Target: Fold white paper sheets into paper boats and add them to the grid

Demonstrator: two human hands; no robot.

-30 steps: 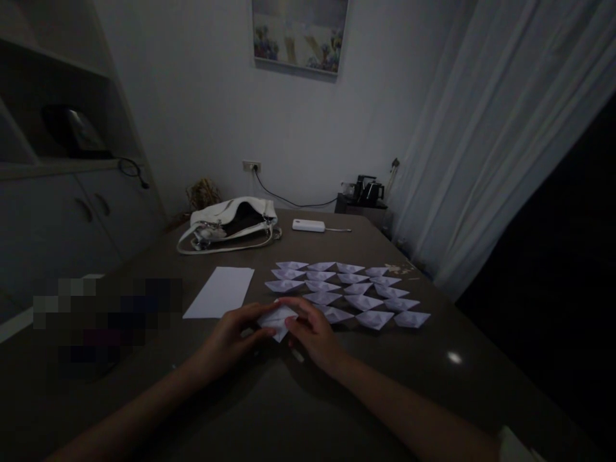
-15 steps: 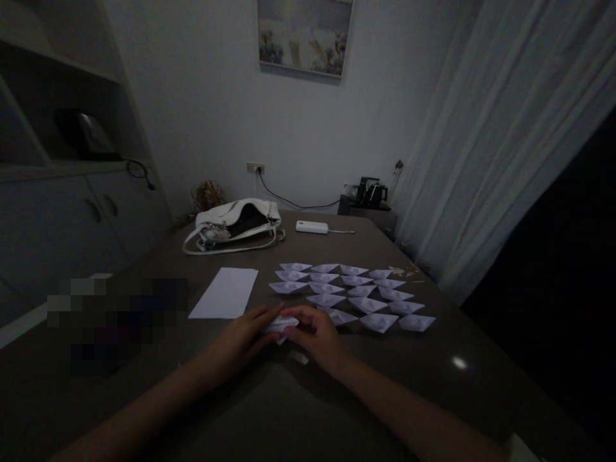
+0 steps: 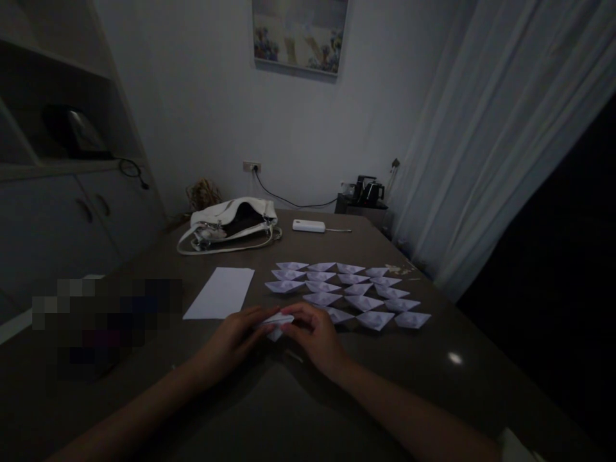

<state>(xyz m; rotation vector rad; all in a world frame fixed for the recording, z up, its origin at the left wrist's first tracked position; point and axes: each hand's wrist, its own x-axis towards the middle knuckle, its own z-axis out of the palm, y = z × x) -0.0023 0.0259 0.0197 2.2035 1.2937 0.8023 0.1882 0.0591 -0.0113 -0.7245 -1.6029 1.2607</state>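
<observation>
A small folded piece of white paper (image 3: 276, 325) is pinched between my two hands above the brown table. My left hand (image 3: 237, 333) grips its left side, with fingers on top and the thumb below. On the other side, my right hand (image 3: 315, 333) holds the right end between thumb and fingertips. Just beyond my right hand stand several white paper boats (image 3: 362, 303) in rows; the hand partly covers the nearest left one. Flat sheets of white paper (image 3: 219, 294) lie beyond my left hand.
Toward the back of the table (image 3: 289, 410) are a white handbag (image 3: 231, 221) and a white power bank (image 3: 308, 226) with a short cord. A blurred patch (image 3: 115, 327) covers things at the left. A black kettle (image 3: 373, 192) stands on a low cabinet behind.
The folded paper has tilted, and its lower point now shows more plainly between my hands. Both hands keep their grip. The whole view has shifted slightly.
</observation>
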